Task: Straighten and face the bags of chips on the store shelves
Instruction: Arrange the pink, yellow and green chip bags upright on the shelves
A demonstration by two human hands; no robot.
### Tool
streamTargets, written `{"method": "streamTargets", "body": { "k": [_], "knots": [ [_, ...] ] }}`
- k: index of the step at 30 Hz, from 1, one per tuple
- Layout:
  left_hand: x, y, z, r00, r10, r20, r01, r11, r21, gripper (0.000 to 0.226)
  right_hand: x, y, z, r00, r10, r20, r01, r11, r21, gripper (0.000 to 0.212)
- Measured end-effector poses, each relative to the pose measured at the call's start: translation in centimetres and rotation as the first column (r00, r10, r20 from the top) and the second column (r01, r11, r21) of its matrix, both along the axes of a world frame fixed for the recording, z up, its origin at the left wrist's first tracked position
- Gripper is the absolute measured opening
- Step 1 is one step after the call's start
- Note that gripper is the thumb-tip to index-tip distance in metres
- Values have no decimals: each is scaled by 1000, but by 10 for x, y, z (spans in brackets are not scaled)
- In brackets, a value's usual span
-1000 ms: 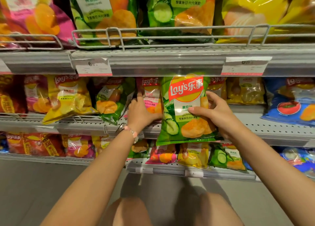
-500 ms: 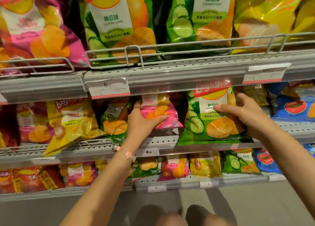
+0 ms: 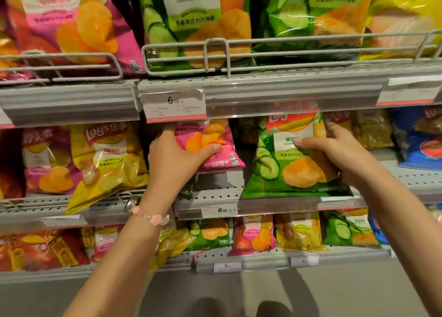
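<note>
Left hand (image 3: 174, 158) grips pink bag (image 3: 210, 146); right hand (image 3: 339, 154) grips green bag (image 3: 287, 173).

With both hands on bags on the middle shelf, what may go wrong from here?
1. The yellow bag tilts over the shelf edge; it may slide off.
2. The left hand holds the pink bag above the shelf; it may drop.
3. The right hand could crush chips in the green bag.
</note>
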State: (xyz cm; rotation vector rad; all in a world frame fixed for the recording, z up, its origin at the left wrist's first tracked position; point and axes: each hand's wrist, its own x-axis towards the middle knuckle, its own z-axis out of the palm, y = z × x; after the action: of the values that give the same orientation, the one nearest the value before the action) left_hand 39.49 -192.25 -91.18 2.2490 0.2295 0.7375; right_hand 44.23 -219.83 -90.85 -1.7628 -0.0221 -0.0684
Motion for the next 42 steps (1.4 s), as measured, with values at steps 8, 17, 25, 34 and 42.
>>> {"method": "streamTargets", "body": {
  "k": [8,17,25,34,42],
  "knots": [
    [0,-2,-8,999,-32,1,32,997,-67,74,11,12,-12,999,40,30,-40,999,4,32],
    [2,-7,-15,999,-29,-20,28,998,-53,90,63,63,-40,986,147,-76,-152,987,-61,68],
    [2,-25,-27,998,-58,-26,58,998,-4,71,68,70,-53,991,134,-18,-134,954,-268,50],
    [1,-50,-41,992,48,114,-79,957,280,88,-22,88,-27,944,222,244,-239,970,42,67],
    [-10,-41,-51,991,25,129,-71,926,371,95,-12,103,-36,966,190,174,-200,979,45,75]
  ]
}}
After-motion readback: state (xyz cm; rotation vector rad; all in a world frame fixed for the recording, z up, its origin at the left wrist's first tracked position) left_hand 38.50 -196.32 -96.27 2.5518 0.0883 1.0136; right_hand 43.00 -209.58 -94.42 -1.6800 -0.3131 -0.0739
